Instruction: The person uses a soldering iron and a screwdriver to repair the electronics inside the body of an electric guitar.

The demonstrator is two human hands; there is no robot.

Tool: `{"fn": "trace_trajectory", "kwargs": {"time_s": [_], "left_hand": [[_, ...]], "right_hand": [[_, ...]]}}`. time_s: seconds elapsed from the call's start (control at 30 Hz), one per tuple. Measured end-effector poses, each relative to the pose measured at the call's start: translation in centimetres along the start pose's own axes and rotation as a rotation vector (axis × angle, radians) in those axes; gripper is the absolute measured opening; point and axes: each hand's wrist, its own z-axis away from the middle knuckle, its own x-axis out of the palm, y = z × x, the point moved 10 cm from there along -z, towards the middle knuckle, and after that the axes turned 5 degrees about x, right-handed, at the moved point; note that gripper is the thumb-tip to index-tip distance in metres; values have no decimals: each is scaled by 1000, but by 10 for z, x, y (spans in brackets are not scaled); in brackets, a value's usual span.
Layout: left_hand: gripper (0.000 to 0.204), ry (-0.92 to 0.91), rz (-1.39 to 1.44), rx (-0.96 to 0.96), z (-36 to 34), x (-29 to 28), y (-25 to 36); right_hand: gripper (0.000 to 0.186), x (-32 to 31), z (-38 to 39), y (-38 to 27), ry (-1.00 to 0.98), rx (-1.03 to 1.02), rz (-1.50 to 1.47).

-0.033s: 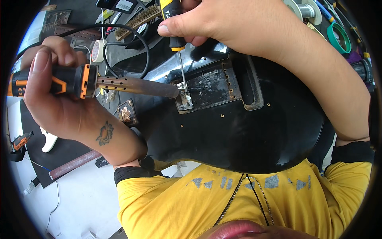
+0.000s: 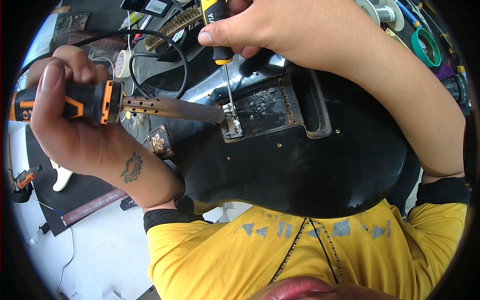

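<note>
A black guitar body (image 2: pixel 300 175) lies face down before me, with a rectangular cavity (image 2: pixel 265 102) cut into its back. My left hand (image 2: pixel 65 100) grips the black and orange handle of a soldering iron (image 2: pixel 172 107). The iron's thick barrel reaches to a metal plate (image 2: pixel 234 131) at the cavity's left end; its very tip is hard to make out. My right hand (image 2: pixel 240 30) is closed round a yellow and black screwdriver (image 2: pixel 220 52). That shaft slants down to the same plate, its end close beside the iron's.
A black cable (image 2: pixel 185 70) loops behind the iron. Far off lie a wire brush (image 2: pixel 172 27), a tape roll (image 2: pixel 122 64), a solder spool (image 2: pixel 385 13) and a green ring (image 2: pixel 426 47). A small metal plate with screws (image 2: pixel 159 141) sits left of the body.
</note>
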Motion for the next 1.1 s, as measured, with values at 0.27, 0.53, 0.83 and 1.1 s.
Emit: {"fn": "trace_trajectory", "kwargs": {"time_s": [0.27,0.53,0.83,1.1], "left_hand": [[14,-16,12,-3,-1,0,-1],[15,-14,27,-22,0,-2,-4],[14,6,-3,3,2,-5,-3],[15,-15,15,7,-6,6,-1]], "right_hand": [[38,0,0,0,1,-9,-19],[37,13,12,-16,341,-79,433],[38,16,-1,4,-52,-3,28],[25,5,-5,-11,64,294,204]]}}
